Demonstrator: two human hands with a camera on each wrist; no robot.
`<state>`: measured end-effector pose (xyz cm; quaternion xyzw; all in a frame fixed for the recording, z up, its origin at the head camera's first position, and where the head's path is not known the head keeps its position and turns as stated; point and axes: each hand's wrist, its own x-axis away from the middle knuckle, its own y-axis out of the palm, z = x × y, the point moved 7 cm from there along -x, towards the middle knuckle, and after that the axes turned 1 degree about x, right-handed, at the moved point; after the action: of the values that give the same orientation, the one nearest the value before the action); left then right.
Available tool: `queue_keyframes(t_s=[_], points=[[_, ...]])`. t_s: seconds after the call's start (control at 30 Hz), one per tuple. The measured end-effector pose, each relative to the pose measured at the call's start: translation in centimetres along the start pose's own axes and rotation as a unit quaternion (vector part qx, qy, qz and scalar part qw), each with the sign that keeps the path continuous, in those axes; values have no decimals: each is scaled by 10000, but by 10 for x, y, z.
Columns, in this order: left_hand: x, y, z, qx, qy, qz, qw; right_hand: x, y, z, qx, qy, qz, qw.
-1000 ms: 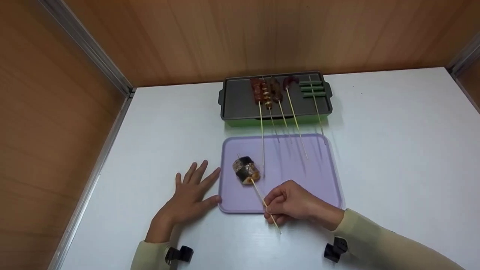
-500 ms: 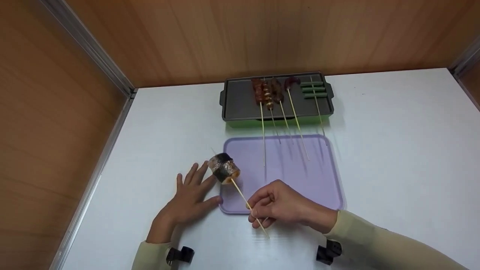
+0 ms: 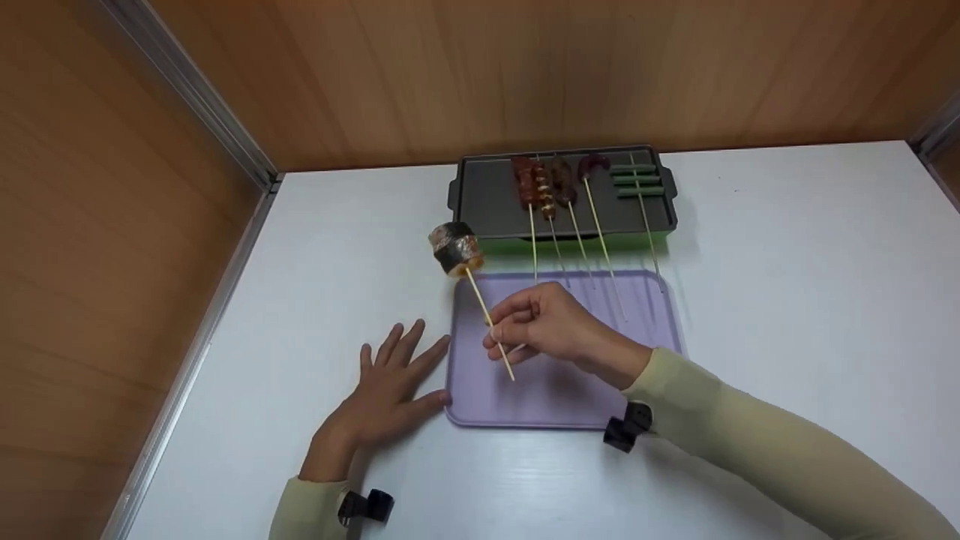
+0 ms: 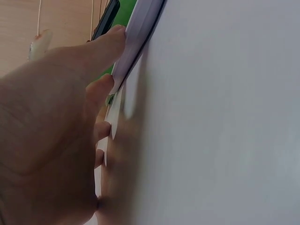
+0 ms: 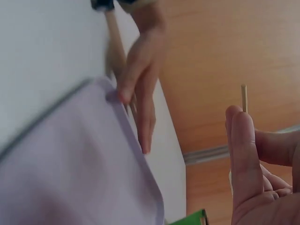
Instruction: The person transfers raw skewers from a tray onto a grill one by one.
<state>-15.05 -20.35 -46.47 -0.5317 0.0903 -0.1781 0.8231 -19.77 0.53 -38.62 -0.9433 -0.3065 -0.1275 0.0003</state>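
Observation:
My right hand [image 3: 551, 326] pinches the bare stick of a skewer [image 3: 456, 251] between thumb and fingers, above the lilac tray [image 3: 476, 401]. A thick roll banded in black and tan sits on the stick's far end, in the air near the grill's front left corner. In the right wrist view the stick [image 5: 244, 98] pokes out past the fingertips. My left hand [image 3: 386, 401] rests spread on the white table, its thumb and index finger at the tray's left edge. The left wrist view shows the thumb [image 4: 110, 44] touching the tray's rim [image 4: 133, 42].
Behind the tray stands a dark grill plate [image 3: 484, 191] on a green base. Several skewers lie on it, including red meat [image 3: 525, 184], a dark curled piece [image 3: 592, 165] and green stalks [image 3: 637, 180]. Their sticks reach over the tray. A wooden wall [image 3: 465, 75] rises behind.
My right hand has lifted the skewer off the tray, first swinging it left, then carrying it forward towards the grill. The left hand has stayed in place.

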Motion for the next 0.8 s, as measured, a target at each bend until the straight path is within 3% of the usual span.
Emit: queue_keyframes(t_s=[0.17, 0.3, 0.8], points=[[-2, -1, -1, -28, 5, 23, 10000, -22, -26, -6, 7, 235, 731, 9970], [-2, -1, -1, -6, -31, 16, 10000, -40, -40, -8, -31, 390, 1070, 9935], [0, 2, -1, 19, -36, 17, 10000, -73, -61, -5, 89, 768, 1297, 9885]])
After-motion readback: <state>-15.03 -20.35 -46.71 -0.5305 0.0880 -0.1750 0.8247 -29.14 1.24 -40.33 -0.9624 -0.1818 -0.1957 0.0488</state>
